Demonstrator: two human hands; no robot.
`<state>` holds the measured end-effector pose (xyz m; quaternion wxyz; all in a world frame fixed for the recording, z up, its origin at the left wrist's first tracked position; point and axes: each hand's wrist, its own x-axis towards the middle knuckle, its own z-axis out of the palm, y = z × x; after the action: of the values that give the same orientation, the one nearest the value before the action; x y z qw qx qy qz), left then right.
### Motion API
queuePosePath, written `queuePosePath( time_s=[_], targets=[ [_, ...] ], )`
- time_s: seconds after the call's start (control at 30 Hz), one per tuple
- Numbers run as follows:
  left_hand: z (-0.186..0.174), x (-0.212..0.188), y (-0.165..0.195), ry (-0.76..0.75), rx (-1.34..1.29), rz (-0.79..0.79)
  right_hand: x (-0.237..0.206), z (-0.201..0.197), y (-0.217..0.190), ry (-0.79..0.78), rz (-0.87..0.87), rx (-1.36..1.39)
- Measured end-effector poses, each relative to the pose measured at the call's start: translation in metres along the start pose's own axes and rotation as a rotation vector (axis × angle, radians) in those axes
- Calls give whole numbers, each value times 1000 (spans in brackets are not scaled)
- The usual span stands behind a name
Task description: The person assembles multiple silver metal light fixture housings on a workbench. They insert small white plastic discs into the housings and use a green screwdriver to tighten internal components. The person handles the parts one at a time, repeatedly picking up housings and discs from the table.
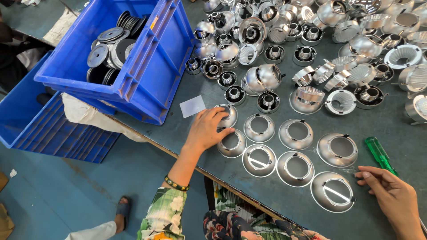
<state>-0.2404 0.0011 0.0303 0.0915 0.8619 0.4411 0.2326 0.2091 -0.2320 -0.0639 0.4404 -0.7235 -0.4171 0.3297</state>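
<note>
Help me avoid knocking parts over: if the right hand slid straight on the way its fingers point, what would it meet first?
The right hand points leftward, so it would probably first meet the nearest shiny silver metal reflector cup, just beyond its fingertips.

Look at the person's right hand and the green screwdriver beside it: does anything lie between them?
Nothing visible does. The right hand rests on the table with the green screwdriver just above its fingers, only bare tabletop between. The nearest silver reflector cup lies to the hand's left, not in the gap.
</note>
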Motion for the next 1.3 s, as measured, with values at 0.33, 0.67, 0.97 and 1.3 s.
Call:
queuePosePath(
  time_s=[0.33,0.67,0.97,1.3],
  targets=[
    [10,-12,-15,16,70,76,2,0,9,9,13,-49],
    [10,-8,-16,-40,49,24,-2,4,-9,3,-29,-88],
    [10,-2,-30,-104,73,62,24,26,-35,-89,27,-28],
    [-9,12,-9,122,-323,-194,84,9,-42,-810,391,408]
  ],
)
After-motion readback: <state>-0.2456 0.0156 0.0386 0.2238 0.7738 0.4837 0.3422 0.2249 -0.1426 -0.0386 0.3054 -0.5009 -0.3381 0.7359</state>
